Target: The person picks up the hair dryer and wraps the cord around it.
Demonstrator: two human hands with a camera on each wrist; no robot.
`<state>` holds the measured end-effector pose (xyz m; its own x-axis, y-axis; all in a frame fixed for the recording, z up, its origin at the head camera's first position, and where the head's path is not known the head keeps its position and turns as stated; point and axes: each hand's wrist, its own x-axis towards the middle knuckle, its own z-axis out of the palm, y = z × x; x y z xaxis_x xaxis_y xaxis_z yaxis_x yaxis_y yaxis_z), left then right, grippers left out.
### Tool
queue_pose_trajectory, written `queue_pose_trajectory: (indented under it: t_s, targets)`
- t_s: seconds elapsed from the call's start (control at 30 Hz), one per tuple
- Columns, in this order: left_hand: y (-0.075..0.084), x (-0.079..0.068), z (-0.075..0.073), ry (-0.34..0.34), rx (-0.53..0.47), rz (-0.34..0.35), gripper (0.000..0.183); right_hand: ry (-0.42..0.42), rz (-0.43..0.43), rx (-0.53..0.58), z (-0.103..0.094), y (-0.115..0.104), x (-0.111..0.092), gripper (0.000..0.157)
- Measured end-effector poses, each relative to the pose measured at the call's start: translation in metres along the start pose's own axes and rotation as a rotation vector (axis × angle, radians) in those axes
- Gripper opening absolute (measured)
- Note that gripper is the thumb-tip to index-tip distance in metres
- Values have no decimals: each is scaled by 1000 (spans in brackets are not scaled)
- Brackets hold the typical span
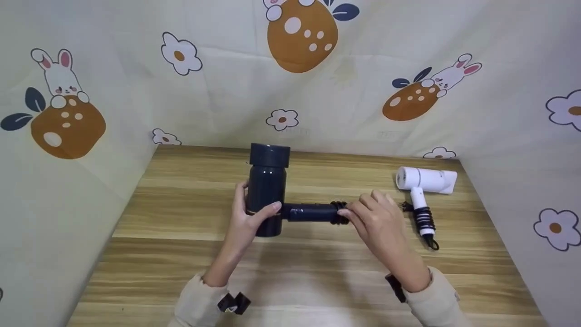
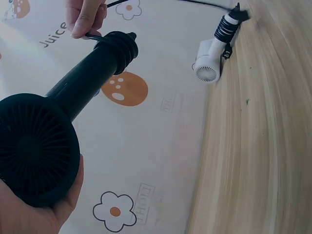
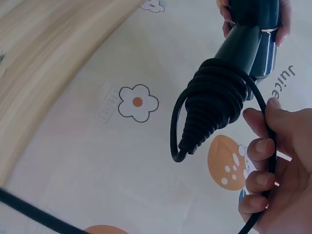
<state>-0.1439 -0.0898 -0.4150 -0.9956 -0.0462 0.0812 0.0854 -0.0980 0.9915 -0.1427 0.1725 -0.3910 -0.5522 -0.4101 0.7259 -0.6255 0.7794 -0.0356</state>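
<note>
A dark hair dryer (image 1: 268,184) is held up above the table, its barrel upright and its handle (image 1: 313,212) pointing right. My left hand (image 1: 244,222) grips the barrel, thumb across the front near the handle joint. In the left wrist view the round grille (image 2: 36,146) faces the camera. The black cord (image 3: 261,96) is coiled around the handle's end. My right hand (image 1: 379,222) holds a length of this cord beside the coils; in the right wrist view it runs across the curled fingers and under the thumb.
A white hair dryer (image 1: 426,180) lies at the right of the wooden table (image 1: 181,254), with its black cord (image 1: 425,219) wrapped around the handle. Cloth (image 1: 227,100) printed with rabbits and flowers stands behind the table and along both sides.
</note>
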Motion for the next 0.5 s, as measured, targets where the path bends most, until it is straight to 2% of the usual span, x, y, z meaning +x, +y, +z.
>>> queue_pose_trajectory:
  t_s: [0.17,0.27,0.4,0.5]
  targets:
    - [0,0,1,-47,11,-27,62,-8,-56,-9,-1,2,1,20]
    - [0,0,1,-74,9,-38,61,-45,-62,39,-3,3,2,16]
    - [1,1,0,-123,-11,-71,58,-121,-32,169,-8,6,4,17]
    - [1,0,-2,-157,-47,-94,58,-210,35,323,-13,10,6,18]
